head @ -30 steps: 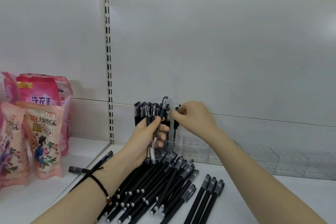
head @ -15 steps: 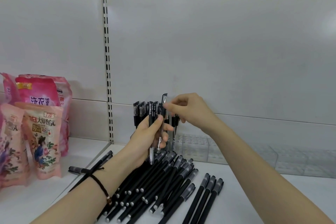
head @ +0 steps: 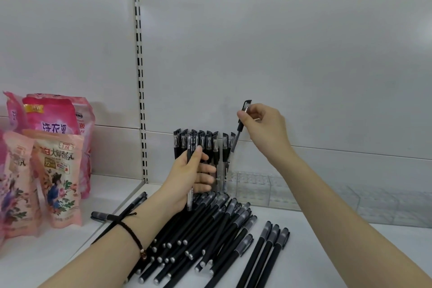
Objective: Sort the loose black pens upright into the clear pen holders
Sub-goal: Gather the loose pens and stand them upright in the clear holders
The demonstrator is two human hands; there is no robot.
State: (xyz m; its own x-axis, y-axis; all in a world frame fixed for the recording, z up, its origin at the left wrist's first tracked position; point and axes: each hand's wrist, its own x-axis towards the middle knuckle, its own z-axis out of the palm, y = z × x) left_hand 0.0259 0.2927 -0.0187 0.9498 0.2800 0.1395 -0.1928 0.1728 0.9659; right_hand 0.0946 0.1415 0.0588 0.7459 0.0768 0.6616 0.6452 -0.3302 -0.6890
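My left hand (head: 190, 177) grips a black pen (head: 189, 199) upright, just in front of the clear pen holders (head: 278, 190). Several capped black pens (head: 201, 145) stand upright in the holders' left end. My right hand (head: 264, 128) pinches another black pen (head: 238, 131) near its cap and holds it tilted above the standing pens, its tip pointing down toward the holder. A heap of loose black pens (head: 210, 234) lies on the white shelf below my hands. Three more pens (head: 266, 252) lie side by side to its right.
Pink and peach detergent pouches (head: 46, 170) stand at the left on the neighbouring shelf section. A slotted white upright (head: 140, 77) divides the two back panels. Two loose pens (head: 126, 208) lie near the shelf seam. The clear holders run along the back to the right edge (head: 385, 208).
My right hand has pulled one pen out of the bundle in my left hand and lifted it up and to the right, above the holder. My left hand has sunk slightly.
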